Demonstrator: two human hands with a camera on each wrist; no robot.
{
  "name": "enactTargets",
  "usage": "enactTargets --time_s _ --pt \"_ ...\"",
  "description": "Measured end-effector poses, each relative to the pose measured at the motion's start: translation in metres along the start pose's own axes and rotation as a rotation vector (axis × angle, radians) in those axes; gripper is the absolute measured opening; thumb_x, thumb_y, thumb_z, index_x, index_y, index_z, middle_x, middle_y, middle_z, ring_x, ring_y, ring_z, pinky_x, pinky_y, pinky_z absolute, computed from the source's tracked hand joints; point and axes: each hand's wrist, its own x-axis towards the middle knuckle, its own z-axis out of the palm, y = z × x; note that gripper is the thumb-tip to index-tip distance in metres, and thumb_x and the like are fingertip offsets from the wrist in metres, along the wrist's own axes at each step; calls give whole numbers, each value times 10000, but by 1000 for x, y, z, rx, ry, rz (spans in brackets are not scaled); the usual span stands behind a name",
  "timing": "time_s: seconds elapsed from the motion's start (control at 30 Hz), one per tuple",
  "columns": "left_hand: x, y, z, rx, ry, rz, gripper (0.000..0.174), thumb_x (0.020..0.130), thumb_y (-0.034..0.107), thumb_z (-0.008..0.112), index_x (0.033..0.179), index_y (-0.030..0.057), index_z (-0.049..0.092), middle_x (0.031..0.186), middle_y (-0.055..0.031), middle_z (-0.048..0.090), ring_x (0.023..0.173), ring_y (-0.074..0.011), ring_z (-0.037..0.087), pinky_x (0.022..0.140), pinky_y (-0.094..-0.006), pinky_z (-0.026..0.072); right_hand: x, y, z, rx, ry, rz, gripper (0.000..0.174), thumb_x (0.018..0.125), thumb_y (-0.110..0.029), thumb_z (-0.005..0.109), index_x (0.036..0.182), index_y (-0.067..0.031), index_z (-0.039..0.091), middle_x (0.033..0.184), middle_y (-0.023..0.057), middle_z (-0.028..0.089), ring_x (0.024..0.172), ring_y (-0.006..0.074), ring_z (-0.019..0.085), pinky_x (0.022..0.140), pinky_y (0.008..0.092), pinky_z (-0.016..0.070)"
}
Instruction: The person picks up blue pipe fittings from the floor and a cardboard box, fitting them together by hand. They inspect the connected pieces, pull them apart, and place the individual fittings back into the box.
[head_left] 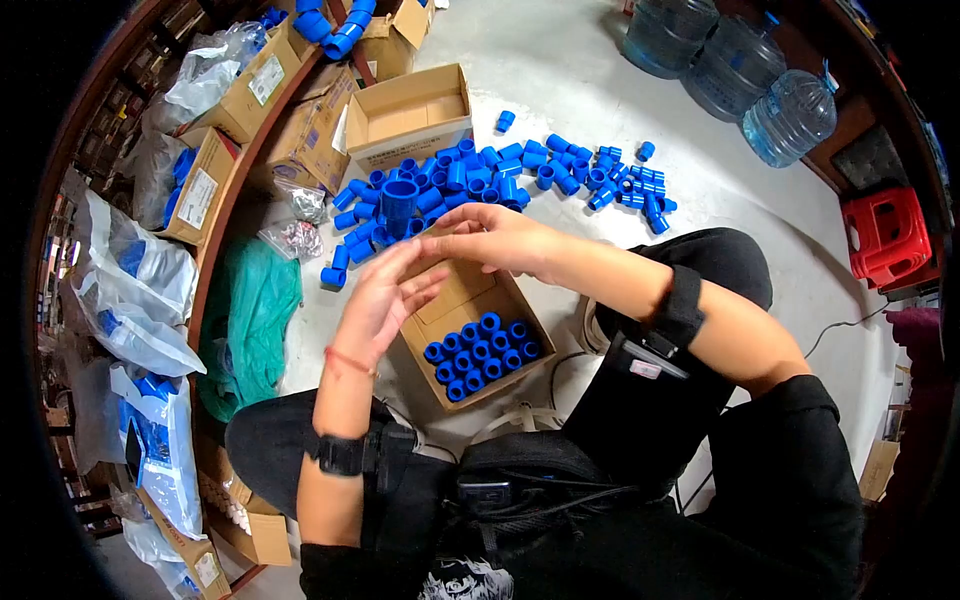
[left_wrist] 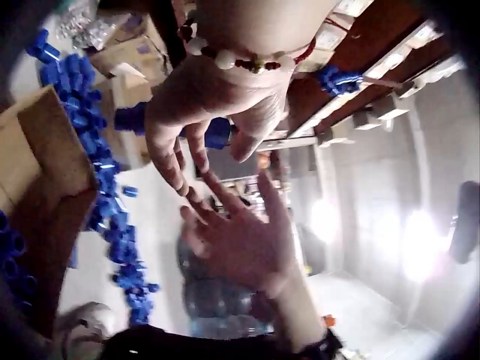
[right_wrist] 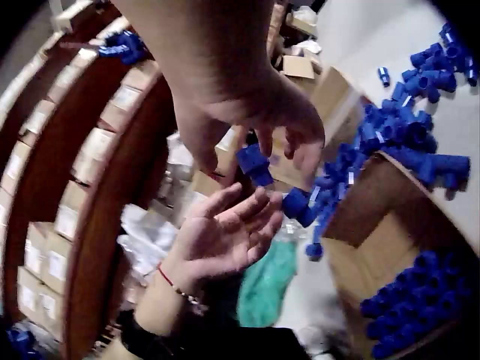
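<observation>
Both hands are raised over the far end of a cardboard box that holds rows of blue pipe fittings. My left hand has its fingers loosely extended, its palm bare in the right wrist view. From the right, my right hand crosses over its fingertips; in the left wrist view its fingers are spread. A larger-looking blue fitting shows just beyond the left fingers. Between the hands in the right wrist view appears a blue fitting, with another fitting past the left fingertips. I cannot tell whether any finger touches them.
Many loose blue fittings lie across the floor beyond the box. An open carton stands behind them. Shelving with cartons and plastic bags runs along the left, beside a green bag. Water bottles and a red stool are at right.
</observation>
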Motion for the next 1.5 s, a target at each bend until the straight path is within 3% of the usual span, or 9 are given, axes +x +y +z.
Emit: enactTargets --time_s 0.1,0.17,0.3,0.5,0.57,0.77,1.13,1.4,1.5 --pt "49 -38 -43 447 148 -201 210 808 233 477 805 49 578 676 -22 556 620 -127 565 482 -162 417 65 46 -21 -557 108 258 501 631 -422 642 966 -59 563 802 59 569 668 163 542 501 275 442" --pt "91 -57 -95 416 533 -2 192 728 205 526 721 23 585 654 -43 577 546 -147 562 507 -242 431 107 82 -34 -819 161 163 463 592 -417 638 870 -49 610 794 105 600 732 228 571 642 317 463" --pt "145 -106 -181 941 678 388 195 702 191 514 696 18 604 649 -110 604 660 -193 579 617 -321 438 156 122 -28 -663 442 -223 157 604 -174 555 697 -54 595 723 168 586 725 307 571 650 368 459" --pt "150 -128 -149 813 53 -73 166 659 19 482 747 -21 617 674 -102 612 550 -129 571 474 -246 460 174 172 21 -942 -152 -320 211 588 -93 571 797 -67 583 708 131 591 672 283 574 601 363 461" --pt "146 -115 -112 1244 -28 -55 157 605 109 547 695 3 619 683 -214 568 680 -329 574 618 -352 464 179 199 34 -1063 -240 -163 308 575 -146 612 872 -77 565 830 161 574 796 308 551 690 377 454" --pt "163 -185 -118 1732 188 71 314 679 96 556 991 82 535 1000 -153 530 876 -320 534 707 -365 467 181 224 56 -1177 -198 119 342 593 -175 637 893 -46 534 910 165 551 837 297 548 720 366 460" --pt "164 -211 -115 1776 305 49 254 676 111 581 923 121 523 909 -111 521 827 -283 540 663 -347 473 165 241 45 -1069 -94 363 461 576 -234 704 955 -26 543 998 150 529 925 286 532 772 321 458" --pt "160 -158 -117 1219 358 60 393 564 218 715 882 66 543 878 -126 565 818 -278 557 687 -374 455 157 221 34 -1081 0 144 497 486 -345 720 842 -17 605 881 170 587 802 298 569 700 361 470" --pt "163 -126 -129 933 382 223 414 542 238 732 851 39 543 806 -134 590 763 -236 578 681 -347 453 159 180 23 -1013 -249 153 531 447 -401 719 792 -11 616 821 179 593 773 303 572 684 352 467"
